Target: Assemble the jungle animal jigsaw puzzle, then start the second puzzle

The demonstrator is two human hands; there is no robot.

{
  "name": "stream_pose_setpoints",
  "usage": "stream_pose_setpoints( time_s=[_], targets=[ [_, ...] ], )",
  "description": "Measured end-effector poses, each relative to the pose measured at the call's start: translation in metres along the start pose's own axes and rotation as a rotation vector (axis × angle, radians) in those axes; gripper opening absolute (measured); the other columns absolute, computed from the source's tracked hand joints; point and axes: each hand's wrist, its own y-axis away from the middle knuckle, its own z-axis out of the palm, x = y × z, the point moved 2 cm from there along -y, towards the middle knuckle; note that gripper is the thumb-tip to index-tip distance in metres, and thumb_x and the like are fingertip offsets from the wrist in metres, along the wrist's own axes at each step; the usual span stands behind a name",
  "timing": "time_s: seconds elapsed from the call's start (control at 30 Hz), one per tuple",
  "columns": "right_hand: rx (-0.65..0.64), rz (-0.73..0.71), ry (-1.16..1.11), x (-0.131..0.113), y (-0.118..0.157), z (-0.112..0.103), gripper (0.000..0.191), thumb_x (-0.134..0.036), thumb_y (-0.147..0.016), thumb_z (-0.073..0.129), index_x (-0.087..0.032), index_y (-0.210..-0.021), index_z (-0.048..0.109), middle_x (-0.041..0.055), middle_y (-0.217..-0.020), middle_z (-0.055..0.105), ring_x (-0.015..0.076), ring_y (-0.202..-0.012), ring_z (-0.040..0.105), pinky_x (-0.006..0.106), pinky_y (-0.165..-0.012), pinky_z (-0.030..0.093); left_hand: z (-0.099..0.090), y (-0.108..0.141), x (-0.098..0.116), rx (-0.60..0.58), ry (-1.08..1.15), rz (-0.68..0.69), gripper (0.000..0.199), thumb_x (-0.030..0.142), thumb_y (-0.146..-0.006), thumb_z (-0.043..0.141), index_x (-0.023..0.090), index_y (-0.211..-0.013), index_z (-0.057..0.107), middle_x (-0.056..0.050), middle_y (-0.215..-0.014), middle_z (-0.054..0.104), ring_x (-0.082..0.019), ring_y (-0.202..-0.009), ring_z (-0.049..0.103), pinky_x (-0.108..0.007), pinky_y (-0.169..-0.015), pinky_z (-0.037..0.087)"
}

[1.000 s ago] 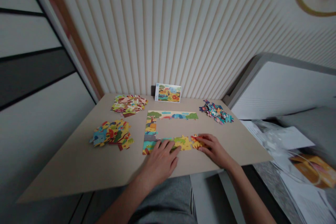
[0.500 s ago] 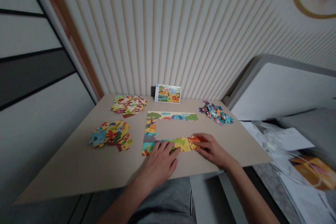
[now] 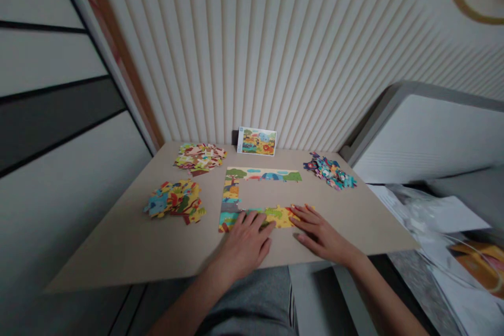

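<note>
A partly joined jigsaw puzzle point(image 3: 230, 191) lies on the table as a frame of pieces along its top, left and bottom edges. My left hand point(image 3: 247, 239) rests with fingers spread over the bottom row, covering part of it. At the right end of that row, my right hand point(image 3: 321, 233) lies flat, its fingers stretched over an orange and yellow puzzle piece point(image 3: 312, 207) that is mostly hidden. Behind the puzzle, a picture card point(image 3: 258, 142) with an animal scene leans against the wall.
Loose puzzle pieces lie in piles: a yellow and blue pile point(image 3: 175, 199) at left, a pink and green pile point(image 3: 200, 156) behind it, and a blue and purple pile point(image 3: 331, 170) at back right. The table point(image 3: 134, 252) meets a ribbed wall point(image 3: 220, 52).
My right hand has gone from a grip on the end piece to lying flat over it with fingers extended. The left hand stays on the bottom row. The view has shifted slightly.
</note>
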Motion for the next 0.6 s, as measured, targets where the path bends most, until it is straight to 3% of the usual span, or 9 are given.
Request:
stream_pose_setpoints(
  time_s=[0.23,0.6],
  targets=[
    [0.073,0.164,0.083,0.021,0.008,0.024,0.061,-0.047,-0.105,0.048,-0.035,-0.162,0.032,0.0042,-0.17,0.028,0.0289,-0.157,0.027,0.058,-0.127,0.022,-0.003,0.003,0.002,-0.005,-0.034,0.012,0.034,0.041,-0.105,0.05,0.029,-0.135,0.06,-0.007,-0.128,0.06,-0.028,-0.12,0.05,-0.048,-0.108,0.036],
    [0.106,0.199,0.118,0.026,0.015,0.037,0.069,-0.05,-0.104,0.049,-0.03,-0.165,0.025,0.0071,-0.169,0.028,0.0296,-0.156,0.029,0.059,-0.126,0.026,-0.005,0.004,0.006,0.018,-0.064,0.02,0.033,0.041,-0.105,0.05,0.026,-0.133,0.059,-0.008,-0.123,0.061,-0.028,-0.118,0.052,-0.044,-0.101,0.04]
  ],
)
